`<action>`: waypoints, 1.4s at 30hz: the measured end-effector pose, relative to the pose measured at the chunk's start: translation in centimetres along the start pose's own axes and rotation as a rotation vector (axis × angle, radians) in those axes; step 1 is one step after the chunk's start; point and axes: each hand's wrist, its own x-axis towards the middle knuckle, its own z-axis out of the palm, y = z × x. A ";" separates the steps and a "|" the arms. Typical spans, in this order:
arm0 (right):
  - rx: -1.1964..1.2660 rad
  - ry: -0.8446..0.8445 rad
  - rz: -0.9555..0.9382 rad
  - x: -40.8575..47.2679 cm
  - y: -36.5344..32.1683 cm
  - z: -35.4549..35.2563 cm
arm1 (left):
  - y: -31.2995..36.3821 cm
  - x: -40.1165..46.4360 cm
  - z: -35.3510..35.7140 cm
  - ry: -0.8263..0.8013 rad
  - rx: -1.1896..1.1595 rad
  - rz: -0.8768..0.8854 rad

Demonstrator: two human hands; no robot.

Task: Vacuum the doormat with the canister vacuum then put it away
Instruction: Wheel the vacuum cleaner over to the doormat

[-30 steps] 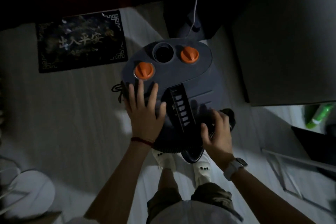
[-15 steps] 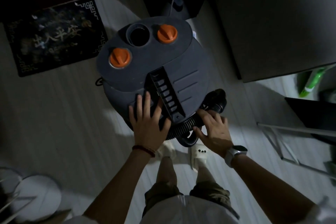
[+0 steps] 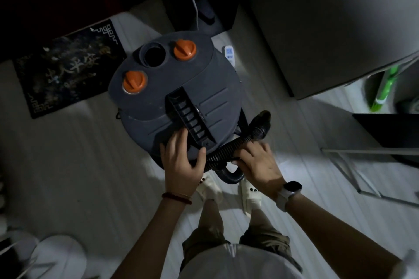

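Standing on the pale floor (image 3: pixel 68 165), the dark canister vacuum (image 3: pixel 172 88) sits just right of the doormat (image 3: pixel 65 68) (two orange knobs (image 3: pixel 184 49) on its lid). The left hand (image 3: pixel 183 163) rests on the lid's near edge beside the ribbed handle (image 3: pixel 189 118), fingers spread and fairly straight. The right hand (image 3: pixel 258 163) lies over the corrugated hose (image 3: pixel 224 150) against the canister's near side, fingers curled round it.
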 end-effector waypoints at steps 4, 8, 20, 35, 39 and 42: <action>0.148 0.112 -0.068 1.5 -3.8 -2.7 | 1.5 -1.7 -1.3 -0.031 -0.131 0.069; 0.155 0.133 -0.151 4.8 -6.1 -4.8 | -0.2 -1.6 -4.2 -0.067 -0.051 0.157; 0.250 0.073 -0.066 16.8 -12.8 -5.4 | -1.6 11.3 -15.4 0.342 0.103 0.034; 0.180 -0.051 0.030 20.6 -10.4 -6.8 | -2.1 13.0 -12.4 -0.020 -0.014 0.068; 0.162 -0.183 -0.018 20.5 -9.0 -6.5 | -4.0 15.5 -13.5 0.050 0.221 0.192; 0.199 -0.197 0.037 20.1 -7.8 -6.3 | -3.3 18.3 -14.1 0.093 0.353 0.204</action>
